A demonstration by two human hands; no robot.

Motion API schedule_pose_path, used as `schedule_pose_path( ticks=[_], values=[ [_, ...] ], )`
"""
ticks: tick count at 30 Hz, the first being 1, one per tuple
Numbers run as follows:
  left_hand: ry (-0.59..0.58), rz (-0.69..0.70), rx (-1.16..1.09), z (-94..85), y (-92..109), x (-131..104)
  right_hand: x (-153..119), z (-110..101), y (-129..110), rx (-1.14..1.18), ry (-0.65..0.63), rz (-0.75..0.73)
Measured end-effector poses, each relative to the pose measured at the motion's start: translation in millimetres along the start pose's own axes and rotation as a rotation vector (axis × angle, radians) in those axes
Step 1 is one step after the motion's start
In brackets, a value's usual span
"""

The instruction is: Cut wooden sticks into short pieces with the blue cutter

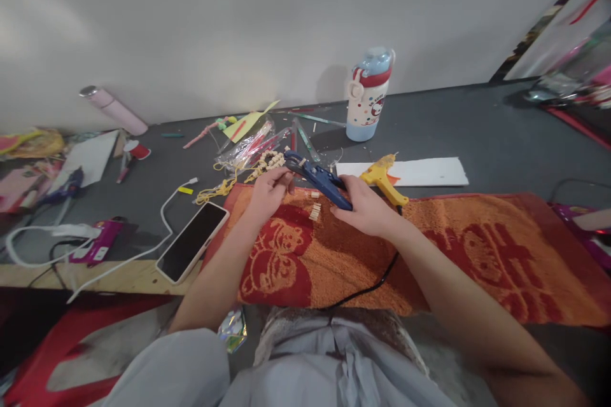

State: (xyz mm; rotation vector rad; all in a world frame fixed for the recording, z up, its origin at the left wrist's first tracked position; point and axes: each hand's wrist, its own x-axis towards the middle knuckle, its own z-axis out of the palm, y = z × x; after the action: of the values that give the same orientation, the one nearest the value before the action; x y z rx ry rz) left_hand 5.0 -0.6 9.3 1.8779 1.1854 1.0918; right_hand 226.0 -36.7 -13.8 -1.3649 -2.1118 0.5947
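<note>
Over the orange towel (pixel 353 261), my right hand (pixel 370 208) wraps the near end of the blue tool (pixel 321 180) — its long axis slanting away leftward, past my left hand (pixel 268 194), whose pinch I cannot tell — its head pointing toward pale beads (pixel 267 163).

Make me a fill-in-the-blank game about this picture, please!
1. The right grip holds a tool coloured dark ____.
2. The glue gun is coloured ____.
3. The strip partly under it is coloured ____.
4. In the picture, the phone lies to the ____ of the towel.

Missing words: blue; yellow; white; left.
</note>
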Motion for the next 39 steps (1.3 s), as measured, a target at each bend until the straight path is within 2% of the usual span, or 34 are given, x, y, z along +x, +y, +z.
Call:
schedule_pose_path(
  ticks=[4, 13, 20, 26, 28, 33, 39],
  values=[
    [0.061, 0.036, 0.104, 1.6, 0, 0, -1, 5, 0, -0.023, 0.046, -0.007],
    [0.116, 0.097, 0.158, 4.2, -3, -3, -1, 2, -1, -0.016, -0.014, -0.002],
    [0.186, 0.210, 0.323, 0.2, -13, -7, 0, -5, -7, 0.083, -0.100, -0.021],
    [0.244, 0.229, 0.461, 0.5, -17, -8, -1, -8, -15, 0.136, -0.190, 0.031],
    [0.255, 0.217, 0.451, 2.5, -17, -8, -1, -5, -15, 0.129, -0.175, 0.042],
    [0.269, 0.189, 0.328, 10.2, -20, -9, -3, 5, -10, 0.031, -0.037, 0.019],
    [0.277, 0.196, 0.265, 13.3, -21, -10, -3, 9, -5, 0.003, 0.010, -0.004]
  ],
)
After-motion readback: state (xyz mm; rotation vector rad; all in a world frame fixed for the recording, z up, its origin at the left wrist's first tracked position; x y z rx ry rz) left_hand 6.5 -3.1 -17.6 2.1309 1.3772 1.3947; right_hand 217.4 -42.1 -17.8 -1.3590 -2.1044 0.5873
